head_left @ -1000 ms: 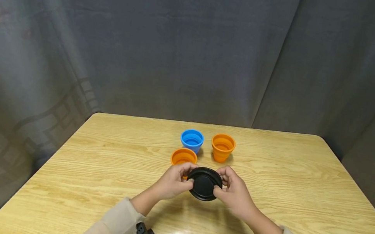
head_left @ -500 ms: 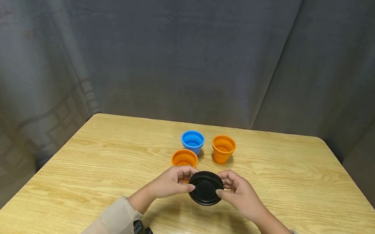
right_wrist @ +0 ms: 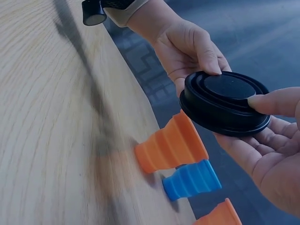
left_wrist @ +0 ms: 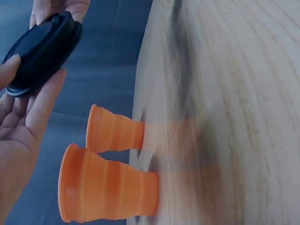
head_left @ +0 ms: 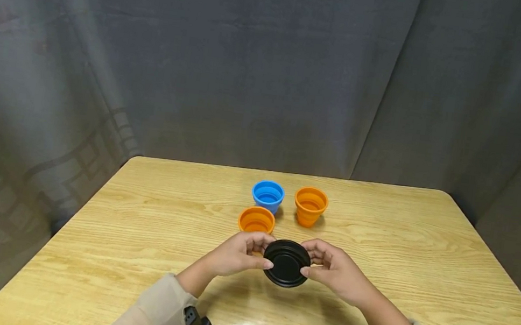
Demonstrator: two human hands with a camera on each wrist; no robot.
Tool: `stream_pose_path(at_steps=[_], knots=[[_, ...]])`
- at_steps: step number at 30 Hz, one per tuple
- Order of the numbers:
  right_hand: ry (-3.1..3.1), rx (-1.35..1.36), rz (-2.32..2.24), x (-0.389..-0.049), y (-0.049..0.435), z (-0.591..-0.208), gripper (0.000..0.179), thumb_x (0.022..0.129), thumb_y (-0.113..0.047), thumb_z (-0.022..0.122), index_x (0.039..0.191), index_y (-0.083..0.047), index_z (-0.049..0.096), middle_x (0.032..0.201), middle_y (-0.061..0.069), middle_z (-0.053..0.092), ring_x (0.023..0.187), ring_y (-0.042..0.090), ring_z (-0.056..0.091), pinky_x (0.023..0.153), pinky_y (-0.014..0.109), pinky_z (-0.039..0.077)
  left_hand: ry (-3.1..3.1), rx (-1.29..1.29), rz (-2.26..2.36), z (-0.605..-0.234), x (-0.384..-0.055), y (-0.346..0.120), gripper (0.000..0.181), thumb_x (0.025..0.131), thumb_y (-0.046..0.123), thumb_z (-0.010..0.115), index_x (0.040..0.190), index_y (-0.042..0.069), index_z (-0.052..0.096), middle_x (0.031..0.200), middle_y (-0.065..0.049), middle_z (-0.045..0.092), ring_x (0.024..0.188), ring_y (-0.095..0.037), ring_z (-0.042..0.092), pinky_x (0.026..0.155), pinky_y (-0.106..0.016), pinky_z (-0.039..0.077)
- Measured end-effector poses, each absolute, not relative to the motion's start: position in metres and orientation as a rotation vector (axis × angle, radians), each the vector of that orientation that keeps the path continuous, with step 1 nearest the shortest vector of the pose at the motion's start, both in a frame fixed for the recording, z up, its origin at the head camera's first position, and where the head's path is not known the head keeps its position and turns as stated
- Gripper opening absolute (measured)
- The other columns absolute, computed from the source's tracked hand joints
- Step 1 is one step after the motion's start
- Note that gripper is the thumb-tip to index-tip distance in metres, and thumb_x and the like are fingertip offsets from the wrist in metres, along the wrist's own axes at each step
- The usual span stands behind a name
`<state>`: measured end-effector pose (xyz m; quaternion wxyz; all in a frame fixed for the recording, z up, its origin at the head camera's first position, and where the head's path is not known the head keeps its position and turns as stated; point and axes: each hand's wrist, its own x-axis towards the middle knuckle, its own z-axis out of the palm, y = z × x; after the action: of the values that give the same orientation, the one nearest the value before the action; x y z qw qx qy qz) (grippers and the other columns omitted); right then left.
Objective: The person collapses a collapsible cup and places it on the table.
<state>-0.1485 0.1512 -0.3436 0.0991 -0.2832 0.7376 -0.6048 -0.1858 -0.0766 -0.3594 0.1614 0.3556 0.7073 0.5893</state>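
Fingers of the left hand (head_left: 240,255) and right hand (head_left: 338,272) pinch opposite sides of the black folded cup (head_left: 286,267), likely light and rubbery; its rim seems the firmest hold.

Near orange cup (head_left: 256,221) partly behind left hand (head_left: 236,255), sleeves (head_left: 152,304) cut off

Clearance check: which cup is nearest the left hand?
The front orange cup, partly hidden by the left hand; blue cup and rear orange cup stand farther back.
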Motion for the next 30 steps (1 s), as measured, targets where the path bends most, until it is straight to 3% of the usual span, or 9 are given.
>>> stream_pose_path(at_steps=[8,13,21,30], knots=[[2.106,-0.656,-1.834,-0.1519,0.1530,-0.3468,0.030,0.091,-0.017,0.043,0.099,0.011,0.049,0.096,0.015,0.055,0.088,0.017,0.056,0.077,0.032,0.046,2.088,0.999,1.688,-0.3635,-0.1831,-0.0733,0.027,0.077,-0.002,0.061,0.103,-0.008,0.053,0.087,-0.013,0.057,0.078,-0.011,0.052,0.069,-0.023,0.046],[2.084,-0.605,-1.836,-0.1536,0.1534,-0.3487,0.031,0.091,-0.019,0.042,0.097,0.011,0.050,0.095,0.013,0.054,0.090,0.017,0.055,0.080,0.035,0.044,2.136,0.995,1.679,-0.3623,-0.1808,-0.0723,0.025,0.078,-0.001,0.061,0.102,-0.004,0.055,0.091,-0.011,0.057,0.081,-0.011,0.053,0.070,-0.025,0.046],[2.077,-0.550,-1.751,-0.1523,0.1543,-0.3460,0.036,0.090,-0.022,0.044,0.105,0.010,0.047,0.100,0.012,0.054,0.095,0.021,0.051,0.089,0.044,0.036,2.143,0.986,1.724,-0.3633,-0.1804,-0.0711,0.023,0.076,-0.004,0.061,0.098,-0.002,0.056,0.095,-0.011,0.056,0.082,-0.011,0.055,0.075,-0.028,0.046],[2.025,-0.559,-1.753,-0.1509,0.1531,-0.3472,0.046,0.088,-0.020,0.048,0.116,0.014,0.039,0.110,0.019,0.048,0.095,0.022,0.048,0.082,0.035,0.039,2.079,1.055,1.823,-0.3649,-0.1786,-0.0688,0.021,0.076,-0.006,0.059,0.097,-0.005,0.055,0.094,-0.018,0.057,0.086,-0.013,0.055,0.076,-0.029,0.046]])
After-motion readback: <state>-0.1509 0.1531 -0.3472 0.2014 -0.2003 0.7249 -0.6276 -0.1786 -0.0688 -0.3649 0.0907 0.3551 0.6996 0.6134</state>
